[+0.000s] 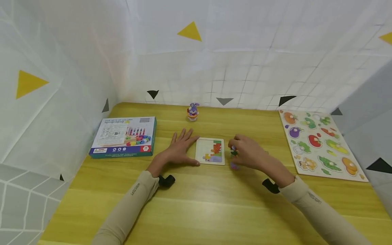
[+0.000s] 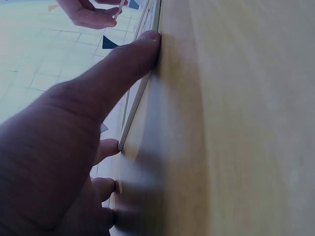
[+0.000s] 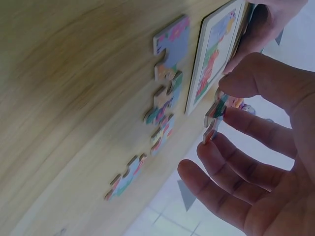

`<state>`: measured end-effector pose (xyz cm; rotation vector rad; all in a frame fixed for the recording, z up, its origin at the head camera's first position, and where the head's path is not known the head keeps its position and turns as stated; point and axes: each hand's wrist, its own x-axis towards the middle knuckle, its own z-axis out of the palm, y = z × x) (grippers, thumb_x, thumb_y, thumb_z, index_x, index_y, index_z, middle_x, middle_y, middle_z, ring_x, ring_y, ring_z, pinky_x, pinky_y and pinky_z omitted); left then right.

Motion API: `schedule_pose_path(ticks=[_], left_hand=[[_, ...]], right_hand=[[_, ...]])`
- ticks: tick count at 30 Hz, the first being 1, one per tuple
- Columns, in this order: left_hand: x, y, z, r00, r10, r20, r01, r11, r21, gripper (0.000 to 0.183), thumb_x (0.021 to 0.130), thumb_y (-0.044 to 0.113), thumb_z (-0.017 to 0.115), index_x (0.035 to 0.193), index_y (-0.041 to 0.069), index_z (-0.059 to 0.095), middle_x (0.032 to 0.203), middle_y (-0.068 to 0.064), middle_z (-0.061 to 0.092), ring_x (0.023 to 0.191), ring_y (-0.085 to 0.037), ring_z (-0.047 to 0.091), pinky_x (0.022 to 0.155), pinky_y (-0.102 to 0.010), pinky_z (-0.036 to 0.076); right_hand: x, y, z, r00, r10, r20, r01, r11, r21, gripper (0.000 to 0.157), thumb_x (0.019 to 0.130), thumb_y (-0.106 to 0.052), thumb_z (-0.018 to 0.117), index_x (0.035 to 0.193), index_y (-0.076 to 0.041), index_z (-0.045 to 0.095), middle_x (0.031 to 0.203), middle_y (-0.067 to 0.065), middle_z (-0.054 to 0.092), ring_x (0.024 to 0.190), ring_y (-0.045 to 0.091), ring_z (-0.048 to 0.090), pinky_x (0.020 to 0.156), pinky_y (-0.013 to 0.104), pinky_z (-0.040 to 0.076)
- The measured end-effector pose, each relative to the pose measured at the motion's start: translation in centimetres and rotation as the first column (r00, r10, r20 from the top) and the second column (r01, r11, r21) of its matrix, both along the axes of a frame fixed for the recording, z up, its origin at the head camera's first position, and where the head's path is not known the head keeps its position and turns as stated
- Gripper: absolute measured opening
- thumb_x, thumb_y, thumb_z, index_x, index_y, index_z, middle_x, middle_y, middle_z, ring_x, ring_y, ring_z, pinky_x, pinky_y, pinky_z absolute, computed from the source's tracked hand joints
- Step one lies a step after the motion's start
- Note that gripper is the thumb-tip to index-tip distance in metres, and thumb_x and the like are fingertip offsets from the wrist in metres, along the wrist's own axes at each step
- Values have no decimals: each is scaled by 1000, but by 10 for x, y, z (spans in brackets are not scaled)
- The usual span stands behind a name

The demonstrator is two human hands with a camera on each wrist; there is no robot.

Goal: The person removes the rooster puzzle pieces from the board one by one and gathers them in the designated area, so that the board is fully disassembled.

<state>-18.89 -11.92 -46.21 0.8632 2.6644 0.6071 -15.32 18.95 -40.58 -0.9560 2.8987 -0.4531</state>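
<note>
My left hand (image 1: 179, 152) lies on the table with its fingers spread. Its thumb (image 2: 140, 51) and index fingertip touch the left edge of a small jigsaw tray (image 1: 202, 149). Joined pieces fill the tray's right and lower part, with red, green and purple printing; the rest of its inside is pale and bare. Just right of the tray, my right hand (image 1: 248, 153) pinches a jigsaw piece (image 3: 216, 113) between thumb and fingers, held up off the table. Several loose jigsaw pieces (image 3: 177, 42) lie in a row beside the tray, mostly hidden under the right hand in the head view.
A boxed bead set (image 1: 124, 136) lies at the left. A purple rabbit figure (image 1: 193, 111) stands behind the tray near the back edge. At the right lies a wooden vegetable puzzle board (image 1: 321, 144). White sheeting (image 1: 183, 71) hangs behind the table.
</note>
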Motion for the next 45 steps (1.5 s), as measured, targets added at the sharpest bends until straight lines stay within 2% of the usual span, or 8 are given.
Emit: schedule_pose_path(ticks=[13, 26, 35, 45], left_hand=[[-2, 1, -3, 1000, -3, -4, 3, 1000, -4, 112, 75, 71, 73, 162, 21, 21, 167, -12, -3, 151, -37, -11, 115, -60, -11], [-5, 2, -1, 1000, -1, 7, 1, 1000, -13, 113, 75, 72, 72, 162, 22, 20, 167, -11, -5, 151, -36, -12, 115, -60, -12], [-4, 1, -1, 1000, 4, 7, -4, 1000, -11, 113, 74, 72, 73, 162, 22, 20, 167, -11, -4, 151, -35, -13, 114, -59, -13], [-3, 0, -1, 1000, 4, 7, -4, 1000, -2, 114, 74, 73, 73, 162, 22, 20, 167, -11, -4, 151, -35, -12, 114, -59, -14]], right_hand=[[5, 25, 0, 1000, -16, -17, 15, 1000, -3, 43, 74, -22, 90, 107, -2, 71, 98, 9, 59, 75, 16, 53, 66, 36, 48], [3, 40, -5, 998, -56, 15, 56, 998, 23, 38, 73, -14, 88, 106, -4, 71, 99, 9, 60, 77, 18, 54, 68, 38, 50], [3, 46, -8, 998, -62, 28, 61, 998, 28, 39, 73, -11, 87, 108, -3, 71, 101, 11, 60, 81, 21, 56, 69, 40, 51], [1, 45, -16, 999, -38, 11, 38, 999, 26, 35, 72, -10, 86, 103, -4, 72, 93, 8, 58, 74, 18, 52, 64, 36, 48]])
